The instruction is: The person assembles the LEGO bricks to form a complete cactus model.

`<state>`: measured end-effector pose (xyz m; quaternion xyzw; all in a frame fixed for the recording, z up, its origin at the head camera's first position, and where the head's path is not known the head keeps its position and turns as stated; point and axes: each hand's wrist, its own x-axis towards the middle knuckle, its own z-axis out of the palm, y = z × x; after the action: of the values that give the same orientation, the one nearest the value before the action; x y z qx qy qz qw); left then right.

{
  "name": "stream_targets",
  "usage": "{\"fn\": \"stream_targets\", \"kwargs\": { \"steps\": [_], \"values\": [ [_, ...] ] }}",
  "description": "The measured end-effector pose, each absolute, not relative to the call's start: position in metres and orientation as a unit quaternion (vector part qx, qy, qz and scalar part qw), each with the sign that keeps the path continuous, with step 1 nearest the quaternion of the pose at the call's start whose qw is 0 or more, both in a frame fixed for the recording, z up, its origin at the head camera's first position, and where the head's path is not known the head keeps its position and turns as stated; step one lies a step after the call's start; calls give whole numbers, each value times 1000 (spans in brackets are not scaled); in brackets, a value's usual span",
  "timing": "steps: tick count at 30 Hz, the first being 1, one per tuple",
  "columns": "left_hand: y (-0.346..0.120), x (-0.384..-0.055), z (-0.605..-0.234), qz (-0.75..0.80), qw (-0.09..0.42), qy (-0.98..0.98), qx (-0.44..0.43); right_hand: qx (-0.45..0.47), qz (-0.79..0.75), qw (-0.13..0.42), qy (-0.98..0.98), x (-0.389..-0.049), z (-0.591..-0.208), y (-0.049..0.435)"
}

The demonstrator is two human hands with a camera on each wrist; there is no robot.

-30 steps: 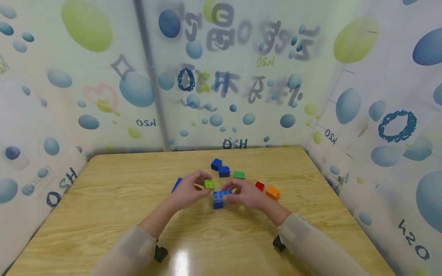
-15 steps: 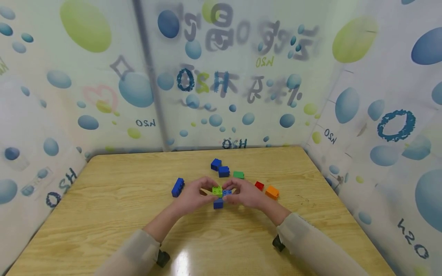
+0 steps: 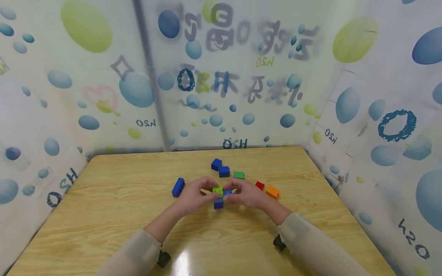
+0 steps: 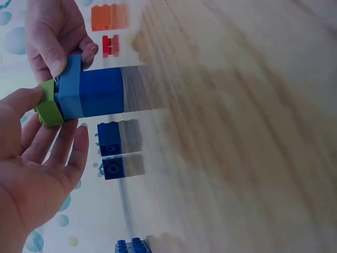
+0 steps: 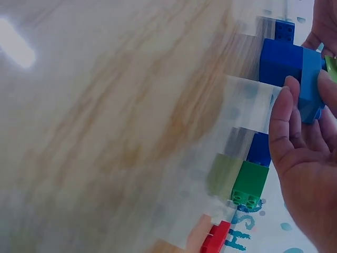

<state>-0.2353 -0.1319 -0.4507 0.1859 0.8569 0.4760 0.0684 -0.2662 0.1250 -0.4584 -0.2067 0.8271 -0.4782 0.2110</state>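
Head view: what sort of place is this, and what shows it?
Probably a screened-off tabletop workspace: bubble-printed sheets with lettering enclose a wood-grained table on three sides, and toy bricks stand on it.

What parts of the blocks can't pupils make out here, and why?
Head: right end of the light blue block, hidden by the right hand.
Left wrist: part of a dark blue block, cut off by the bottom edge.
Right wrist: part of the lime green block, cut off by the right edge.
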Motion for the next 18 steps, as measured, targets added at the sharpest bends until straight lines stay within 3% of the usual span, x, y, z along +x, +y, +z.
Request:
{"fn": "stream_targets", "kwargs": {
  "steps": [18],
  "values": [
    [-133,-234,-446,484,80,851,190,-211,-481,220,822,-266,-455,130]
  ]
}}
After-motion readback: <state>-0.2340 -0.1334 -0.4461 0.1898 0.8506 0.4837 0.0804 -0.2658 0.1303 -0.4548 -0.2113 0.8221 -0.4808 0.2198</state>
